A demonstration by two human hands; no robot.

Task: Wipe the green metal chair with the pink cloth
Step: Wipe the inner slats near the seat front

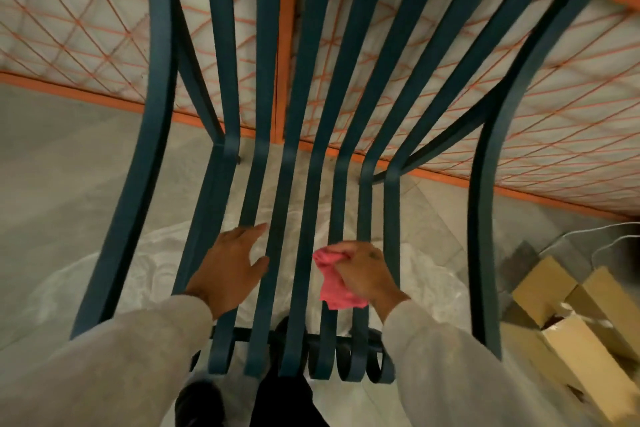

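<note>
A person's right hand (363,270) grips a crumpled pink cloth (334,282) against the near slats of a green metal chair (301,135), while the left hand (230,265) rests flat, fingers spread wide, beside it; cardboard boxes (568,315) crowd the floor at right.

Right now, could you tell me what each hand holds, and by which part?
The right hand grips the pink cloth by its bunched upper end; the left hand holds nothing, resting on the chair.
</note>
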